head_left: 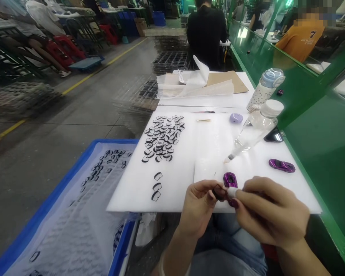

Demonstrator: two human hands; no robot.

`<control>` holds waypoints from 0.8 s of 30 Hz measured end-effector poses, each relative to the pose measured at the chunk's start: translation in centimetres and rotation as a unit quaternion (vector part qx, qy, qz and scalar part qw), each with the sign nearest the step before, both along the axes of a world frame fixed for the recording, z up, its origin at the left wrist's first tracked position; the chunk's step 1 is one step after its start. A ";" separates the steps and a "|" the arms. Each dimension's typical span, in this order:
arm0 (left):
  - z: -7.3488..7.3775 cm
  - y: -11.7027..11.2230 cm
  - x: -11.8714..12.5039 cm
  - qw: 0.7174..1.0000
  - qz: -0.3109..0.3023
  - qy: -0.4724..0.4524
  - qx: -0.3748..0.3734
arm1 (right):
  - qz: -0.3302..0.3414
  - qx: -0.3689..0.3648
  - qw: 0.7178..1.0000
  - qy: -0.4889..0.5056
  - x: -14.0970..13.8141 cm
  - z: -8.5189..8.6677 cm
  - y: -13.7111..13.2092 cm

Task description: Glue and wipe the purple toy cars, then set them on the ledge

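1. Head view: the left hand (197, 209) is pinching a small dark part (219, 193) over the white tabletop's (178, 191) near edge.
2. The right hand (271, 214) is gripping a white tool (232, 192), its long axis running roughly sideways, just right of the part; contact is staying unclear.
3. A purple toy car (230, 179) is lying just beyond.

The smooth white plastic-looking board (132, 198) carries a glossy purple metallic-looking toy car (230, 179) near its front edge and a clear, shiny plastic-looking bottle (255, 128) toward its right edge, with matt brown cardboard (240, 82) beyond its far edge.
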State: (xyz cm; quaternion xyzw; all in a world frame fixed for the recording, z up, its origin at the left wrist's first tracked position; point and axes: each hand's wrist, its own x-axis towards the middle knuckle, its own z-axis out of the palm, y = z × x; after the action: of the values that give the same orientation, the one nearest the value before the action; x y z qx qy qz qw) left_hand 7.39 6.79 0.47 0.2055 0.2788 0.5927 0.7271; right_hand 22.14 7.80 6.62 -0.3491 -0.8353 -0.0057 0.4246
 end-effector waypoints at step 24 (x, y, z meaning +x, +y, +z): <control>0.3 0.0 0.3 1.000 -0.002 -0.016 0.015 | 0.031 -0.018 0.999 -0.023 1.5 -0.3 -0.6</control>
State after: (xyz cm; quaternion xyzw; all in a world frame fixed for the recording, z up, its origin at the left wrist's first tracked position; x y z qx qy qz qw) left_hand 7.67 6.81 0.72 0.2070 0.2581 0.5986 0.7295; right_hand 23.66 7.24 6.30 -0.3306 -0.8553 0.0140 0.3986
